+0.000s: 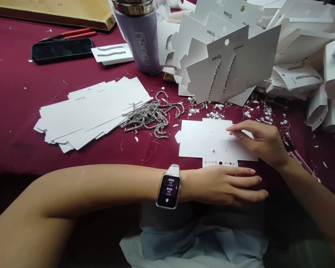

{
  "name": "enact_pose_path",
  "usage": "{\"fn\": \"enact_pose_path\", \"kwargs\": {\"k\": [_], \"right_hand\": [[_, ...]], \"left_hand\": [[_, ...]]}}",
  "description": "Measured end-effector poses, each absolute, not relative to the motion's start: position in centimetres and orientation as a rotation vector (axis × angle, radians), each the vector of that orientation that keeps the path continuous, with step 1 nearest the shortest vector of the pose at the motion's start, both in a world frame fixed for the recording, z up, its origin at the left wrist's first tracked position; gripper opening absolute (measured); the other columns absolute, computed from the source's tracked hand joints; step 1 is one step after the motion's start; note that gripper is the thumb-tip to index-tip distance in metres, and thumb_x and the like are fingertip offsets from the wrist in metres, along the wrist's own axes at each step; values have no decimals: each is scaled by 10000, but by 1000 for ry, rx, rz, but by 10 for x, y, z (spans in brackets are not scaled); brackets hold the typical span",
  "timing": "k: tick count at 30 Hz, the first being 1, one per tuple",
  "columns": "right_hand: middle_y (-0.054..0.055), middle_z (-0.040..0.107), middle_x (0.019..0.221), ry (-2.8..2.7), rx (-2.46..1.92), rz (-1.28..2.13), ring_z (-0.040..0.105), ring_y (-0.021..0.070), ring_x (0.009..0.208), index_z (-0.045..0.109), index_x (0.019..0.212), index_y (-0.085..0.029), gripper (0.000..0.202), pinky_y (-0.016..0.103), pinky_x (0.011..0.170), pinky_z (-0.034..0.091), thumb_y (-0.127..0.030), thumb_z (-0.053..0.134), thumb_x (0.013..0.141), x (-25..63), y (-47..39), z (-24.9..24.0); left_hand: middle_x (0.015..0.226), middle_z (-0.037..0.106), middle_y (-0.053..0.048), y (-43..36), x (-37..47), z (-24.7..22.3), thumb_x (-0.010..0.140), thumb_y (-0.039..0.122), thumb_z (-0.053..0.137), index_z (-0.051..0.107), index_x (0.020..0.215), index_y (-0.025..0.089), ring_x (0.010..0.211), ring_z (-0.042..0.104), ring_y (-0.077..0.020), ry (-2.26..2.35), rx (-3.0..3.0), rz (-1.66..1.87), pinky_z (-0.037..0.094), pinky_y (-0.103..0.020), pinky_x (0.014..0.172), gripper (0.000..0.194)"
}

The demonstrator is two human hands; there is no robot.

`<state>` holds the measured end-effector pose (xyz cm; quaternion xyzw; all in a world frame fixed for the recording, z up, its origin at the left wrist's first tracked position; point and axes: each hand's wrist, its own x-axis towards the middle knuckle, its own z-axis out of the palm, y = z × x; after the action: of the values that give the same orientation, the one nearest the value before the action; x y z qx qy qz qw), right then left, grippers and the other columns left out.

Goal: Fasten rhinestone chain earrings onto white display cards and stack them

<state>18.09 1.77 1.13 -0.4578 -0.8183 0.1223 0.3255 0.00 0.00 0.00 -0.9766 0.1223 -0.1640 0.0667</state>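
Observation:
A white die-cut card (192, 139) lies flat near the table's front edge, with small holes and a tiny silvery piece on it. My right hand (261, 139) is over the card's right part, thumb and index finger close together at its middle; whether anything is between them is too small to tell. Across the card's near edge stretches my left hand (226, 184), palm down, fingers spread and holding nothing, a watch (168, 190) on its wrist. Left of the card is a tangled heap of sparkly chain strips (147, 117), beside a stack of flat white cards (83, 111).
Behind the card, MNG cards (195, 74) with chain earrings stand upright, and folded white cards (301, 48) pile up at right. A purple tumbler (143, 41), a phone (63, 50), red-handled pliers (72, 33) and a yellow tray (53, 13) are further back. White scraps (219, 111) litter the cloth.

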Motion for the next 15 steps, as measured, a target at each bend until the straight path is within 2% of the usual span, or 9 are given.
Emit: {"fn": "enact_pose_path", "kwargs": {"k": [2,4,6,9,15], "right_hand": [[6,695,850,-2145,-1228,328,651,138,743,640,904,-230,146,276,679,537,-165,574,791,181,15,12],[-3,702,863,-2124,-1259,359,661,136,736,626,949,-237,185,269,691,542,-165,577,786,181,13,13],[-15,702,855,-2093,-1290,407,664,133,731,605,990,-248,218,262,694,543,-174,576,787,182,11,14],[-20,696,845,-2084,-1313,415,659,125,728,606,939,-246,160,243,674,536,-191,577,792,183,10,15],[-2,669,808,-2213,-1233,340,611,116,727,592,839,-226,57,248,677,496,-185,567,808,186,9,16]], "left_hand": [[1282,513,59,4,-5,9,911,110,237,562,1173,202,1192,461,-142,415,-2899,-629,348,-266,1078,427],[1128,614,36,13,-14,15,923,179,282,645,1012,192,1074,540,-142,370,-2876,-791,413,-261,989,374],[1006,647,42,26,-24,18,909,236,373,656,880,222,939,587,-144,275,-2848,-930,453,-284,881,285],[919,643,5,46,-35,16,887,314,415,626,884,198,903,576,-159,11,-2903,-892,451,-288,801,242],[1061,609,-24,59,-36,3,890,324,364,567,1075,203,1006,526,-178,-50,-3182,-537,400,-310,871,300]]}}
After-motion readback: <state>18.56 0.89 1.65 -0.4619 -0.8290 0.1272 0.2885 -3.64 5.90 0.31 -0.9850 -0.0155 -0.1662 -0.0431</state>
